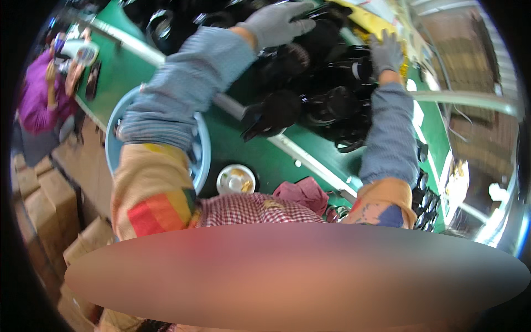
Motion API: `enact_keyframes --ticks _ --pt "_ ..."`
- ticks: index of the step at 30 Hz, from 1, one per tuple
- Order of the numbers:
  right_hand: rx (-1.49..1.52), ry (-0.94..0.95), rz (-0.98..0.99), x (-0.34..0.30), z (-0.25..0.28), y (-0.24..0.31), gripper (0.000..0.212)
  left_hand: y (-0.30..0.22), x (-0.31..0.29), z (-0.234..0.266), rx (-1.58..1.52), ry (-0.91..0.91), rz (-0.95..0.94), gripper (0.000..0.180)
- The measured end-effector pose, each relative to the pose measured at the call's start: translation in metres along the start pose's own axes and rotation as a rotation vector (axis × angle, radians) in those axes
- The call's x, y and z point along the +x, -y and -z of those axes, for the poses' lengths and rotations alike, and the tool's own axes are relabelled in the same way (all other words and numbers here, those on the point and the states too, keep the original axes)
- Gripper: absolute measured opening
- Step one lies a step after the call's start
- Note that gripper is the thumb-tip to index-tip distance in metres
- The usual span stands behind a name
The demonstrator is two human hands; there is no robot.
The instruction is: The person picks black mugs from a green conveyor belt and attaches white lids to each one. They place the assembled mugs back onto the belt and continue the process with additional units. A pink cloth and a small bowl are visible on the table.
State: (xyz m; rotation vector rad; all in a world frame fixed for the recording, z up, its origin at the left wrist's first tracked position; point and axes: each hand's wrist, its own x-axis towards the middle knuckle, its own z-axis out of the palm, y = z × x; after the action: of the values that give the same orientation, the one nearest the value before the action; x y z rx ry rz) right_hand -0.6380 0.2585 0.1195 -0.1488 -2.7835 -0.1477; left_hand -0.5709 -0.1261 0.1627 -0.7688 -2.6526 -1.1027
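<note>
On one green desk (238,145), one heap of glossy black rounded pieces (329,105), too overlapped to count or show one long axis, spreads beneath our grey-gloved left hand (278,25), nearer its middle, and leftward of our grey-gloved right hand (386,53). One round pale-blue plastic tub (205,155) stands leftward. Our two hands are apart, fingers extended. One small white bowl (224,180) sits closer.

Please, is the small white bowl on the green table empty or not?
Not empty: the white bowl has some yellowish pieces inside, though much of its pale interior shows.
</note>
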Motion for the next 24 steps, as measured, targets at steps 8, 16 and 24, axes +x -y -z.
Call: enact_keyframes --ticks 8,16,24 --pt "0.917 0.226 1.026 -0.171 0.179 0.226 0.044 0.088 -0.333 0.206 0.200 0.328 0.671 0.061" --pt "0.217 0.243 1.162 -0.317 0.094 0.446 0.037 0.090 -0.369 0.108 0.858 0.630 0.397 0.074" --pt "0.836 0.388 0.997 -0.242 0.161 0.375 0.049 0.100 -0.384 0.122 0.626 0.352 0.333 0.043"
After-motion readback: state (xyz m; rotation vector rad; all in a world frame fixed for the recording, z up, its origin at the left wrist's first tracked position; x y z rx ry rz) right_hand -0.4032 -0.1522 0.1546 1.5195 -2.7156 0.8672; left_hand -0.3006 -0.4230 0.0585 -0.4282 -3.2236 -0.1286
